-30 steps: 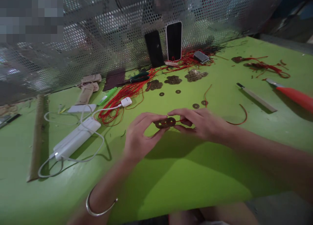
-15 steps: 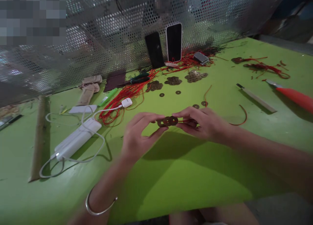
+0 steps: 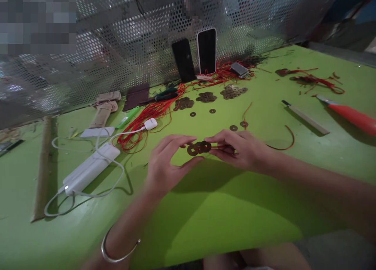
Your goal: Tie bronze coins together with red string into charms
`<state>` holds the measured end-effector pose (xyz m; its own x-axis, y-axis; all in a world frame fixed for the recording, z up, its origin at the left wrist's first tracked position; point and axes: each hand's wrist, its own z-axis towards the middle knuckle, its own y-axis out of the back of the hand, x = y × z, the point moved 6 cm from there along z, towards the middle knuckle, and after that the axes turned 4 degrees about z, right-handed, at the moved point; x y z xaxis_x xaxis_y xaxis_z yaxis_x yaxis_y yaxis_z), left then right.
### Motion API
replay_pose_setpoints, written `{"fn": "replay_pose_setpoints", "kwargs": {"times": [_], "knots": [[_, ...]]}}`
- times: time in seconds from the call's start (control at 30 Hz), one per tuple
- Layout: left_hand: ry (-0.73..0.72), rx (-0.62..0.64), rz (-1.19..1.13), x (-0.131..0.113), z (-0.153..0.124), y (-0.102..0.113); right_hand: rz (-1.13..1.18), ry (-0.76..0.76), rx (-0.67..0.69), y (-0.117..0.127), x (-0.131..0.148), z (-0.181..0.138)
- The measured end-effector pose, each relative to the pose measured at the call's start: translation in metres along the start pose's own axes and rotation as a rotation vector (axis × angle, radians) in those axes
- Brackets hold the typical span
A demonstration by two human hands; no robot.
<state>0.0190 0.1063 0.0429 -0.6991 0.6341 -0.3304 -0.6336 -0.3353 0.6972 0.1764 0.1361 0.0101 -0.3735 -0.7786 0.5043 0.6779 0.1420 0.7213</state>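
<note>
Several holed round coins (image 3: 199, 147), overlapping in a short row and joined with red cord, hang above the table between my hands. My right hand (image 3: 239, 148) is closed, its fingers pinching the cord and the right end of this row. More coins lie partly hidden within its grasp. My left hand (image 3: 167, 160) curves around the row's left end, thumb below and forefinger above, with small gaps to the coins. A loose cord (image 3: 291, 139) trails past my right wrist. Just beyond the right hand lie two single coins (image 3: 233, 128), a thin red cord rising by one.
Behind lie several coin clusters (image 3: 206, 96), a red cord bundle (image 3: 143, 119), pliers (image 3: 166, 94) and two propped phones (image 3: 207, 51). At left are a white power strip (image 3: 91, 168) and a wooden strip (image 3: 42, 168); at right, a red-handled tool (image 3: 352, 112) and a flat stick (image 3: 305, 117).
My left thumb and forefinger have spread slightly away from the coins they were touching. My right hand keeps its grip. The whole view has shifted slightly.
</note>
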Motion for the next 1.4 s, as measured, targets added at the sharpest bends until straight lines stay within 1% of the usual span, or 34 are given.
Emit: {"fn": "replay_pose_setpoints", "kwargs": {"times": [0.07, 0.17, 0.37, 0.6, 0.83, 1.0, 1.13, 1.3, 1.4], "knots": [[-0.005, 0.028, -0.011, 0.0, -0.001, -0.003, 0.006, 0.03, 0.005, -0.001, 0.003, 0.001], [-0.012, 0.037, -0.022, 0.0, -0.003, -0.005, 0.009, 0.059, 0.012, -0.003, 0.006, 0.001], [-0.04, 0.014, -0.014, -0.001, -0.003, -0.004, 0.048, 0.015, 0.044, -0.005, 0.0, 0.001], [-0.006, 0.065, -0.006, 0.001, -0.003, -0.007, 0.032, 0.036, 0.018, -0.004, 0.001, 0.001], [-0.032, 0.036, -0.005, 0.001, -0.006, -0.008, -0.005, 0.068, -0.007, -0.005, 0.006, 0.001], [-0.036, 0.056, 0.019, 0.002, -0.004, -0.007, 0.025, 0.054, 0.013, -0.002, 0.005, 0.002], [-0.048, 0.072, 0.03, 0.001, 0.001, -0.002, 0.019, 0.003, -0.012, 0.003, 0.0, 0.003], [-0.078, 0.052, 0.047, 0.001, 0.002, 0.0, -0.02, 0.037, -0.078, 0.005, -0.001, 0.002], [-0.077, 0.046, 0.064, 0.003, 0.001, -0.001, -0.038, 0.041, -0.085, 0.004, -0.002, 0.001]]}}
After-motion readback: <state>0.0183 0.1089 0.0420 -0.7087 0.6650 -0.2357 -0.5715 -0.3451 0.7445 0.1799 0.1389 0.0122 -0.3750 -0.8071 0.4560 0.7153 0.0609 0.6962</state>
